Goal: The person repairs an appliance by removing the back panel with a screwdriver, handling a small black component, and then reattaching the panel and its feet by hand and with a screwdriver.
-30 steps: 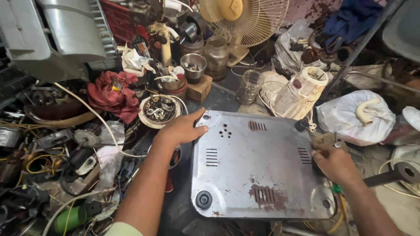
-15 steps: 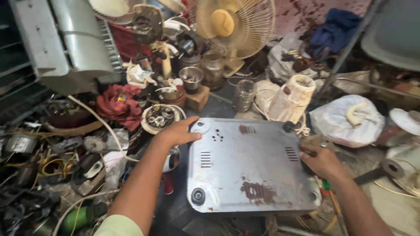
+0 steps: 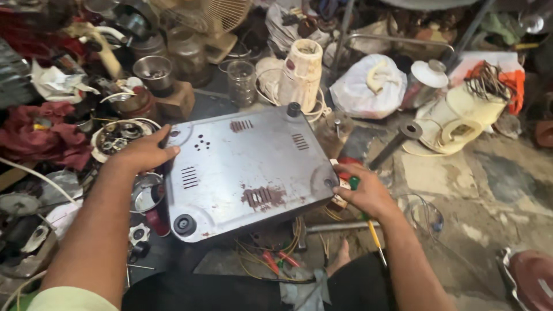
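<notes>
Plainly, the grey metal appliance casing lies bottom-up amid the clutter, its rubber feet and rusted vent slots facing the camera, propped over loose coloured wires. The left hand presses flat on its far-left corner, fingers spread and not clamped. The right hand grips the near-right corner, and seems also to pinch a green-handled screwdriver, though its fingers hide the grip. I judge this the positioning step; next calls for steadying the casing and freeing the tool hand. A white mixer base stands behind.
</notes>
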